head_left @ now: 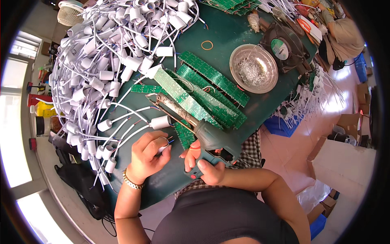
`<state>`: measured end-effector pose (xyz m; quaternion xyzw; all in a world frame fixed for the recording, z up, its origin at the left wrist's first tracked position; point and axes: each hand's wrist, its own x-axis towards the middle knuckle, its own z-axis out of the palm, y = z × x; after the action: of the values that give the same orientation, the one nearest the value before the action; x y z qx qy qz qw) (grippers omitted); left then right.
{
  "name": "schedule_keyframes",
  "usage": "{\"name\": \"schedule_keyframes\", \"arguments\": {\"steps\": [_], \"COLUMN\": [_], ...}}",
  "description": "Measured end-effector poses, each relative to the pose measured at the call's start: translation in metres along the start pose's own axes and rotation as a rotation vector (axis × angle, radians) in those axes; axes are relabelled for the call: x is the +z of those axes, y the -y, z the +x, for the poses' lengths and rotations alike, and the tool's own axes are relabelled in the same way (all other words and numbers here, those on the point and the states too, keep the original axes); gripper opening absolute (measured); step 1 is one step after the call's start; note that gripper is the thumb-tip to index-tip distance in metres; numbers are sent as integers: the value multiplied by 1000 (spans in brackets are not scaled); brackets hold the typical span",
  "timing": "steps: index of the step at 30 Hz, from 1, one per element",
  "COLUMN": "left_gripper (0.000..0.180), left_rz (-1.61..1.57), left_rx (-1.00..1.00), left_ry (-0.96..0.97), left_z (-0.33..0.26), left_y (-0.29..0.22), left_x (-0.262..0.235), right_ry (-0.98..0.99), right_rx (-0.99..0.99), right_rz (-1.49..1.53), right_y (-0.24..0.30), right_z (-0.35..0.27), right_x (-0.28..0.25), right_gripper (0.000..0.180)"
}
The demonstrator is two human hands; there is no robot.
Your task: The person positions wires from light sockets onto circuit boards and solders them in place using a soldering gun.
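In my left hand (pixel 148 156) a white cable is pinched between thumb and fingers, and its thin bare-tipped wire ends (pixel 171 141) stick out to the right. My right hand (pixel 209 171) is wrapped around the handle of a grey-green soldering gun (pixel 214 137). Its long tip points up and left, over the circuit boards and apart from the wires. Just beyond my left hand lies a white lamp holder (pixel 160 122) with its cable. Long green circuit boards (pixel 185 99) lie side by side past the gun, which partly hides a smaller green board (pixel 184 135).
A big heap of white lamp holders with cables (pixel 97 65) covers the table's left side. At the back right stand a metal bowl (pixel 235 67) of silvery bits and a black fan (pixel 286 46). A rubber band (pixel 206 45) lies on the green tabletop (pixel 221 30). Another person (pixel 347 36) is at the far right.
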<state>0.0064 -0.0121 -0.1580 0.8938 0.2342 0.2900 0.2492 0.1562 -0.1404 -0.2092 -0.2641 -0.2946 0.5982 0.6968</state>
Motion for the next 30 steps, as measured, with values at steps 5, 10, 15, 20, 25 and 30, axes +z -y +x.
{"name": "schedule_keyframes", "arguments": {"steps": [5, 10, 15, 20, 25, 30], "left_gripper": [26, 26, 29, 29, 25, 22], "left_rz": [271, 317, 262, 233, 235, 150], "left_rx": [161, 230, 144, 70, 3, -126], "left_ry": [16, -28, -50, -67, -105, -146], "left_z": [1, 10, 8, 8, 5, 3], "left_y": [15, 11, 13, 11, 11, 8], "left_x": [9, 12, 14, 18, 21, 25], "right_ry": [-7, 46, 48, 41, -60, 40], "right_rx": [-76, -56, 72, 140, 167, 181], "right_rz": [22, -162, -273, -288, -374, -627], "right_y": [4, 30, 52, 60, 71, 86], "right_z": [-10, -24, -35, -53, -68, -74], "right_x": [6, -12, -26, -38, -34, -36], "right_gripper": [45, 47, 47, 49, 53, 45]}}
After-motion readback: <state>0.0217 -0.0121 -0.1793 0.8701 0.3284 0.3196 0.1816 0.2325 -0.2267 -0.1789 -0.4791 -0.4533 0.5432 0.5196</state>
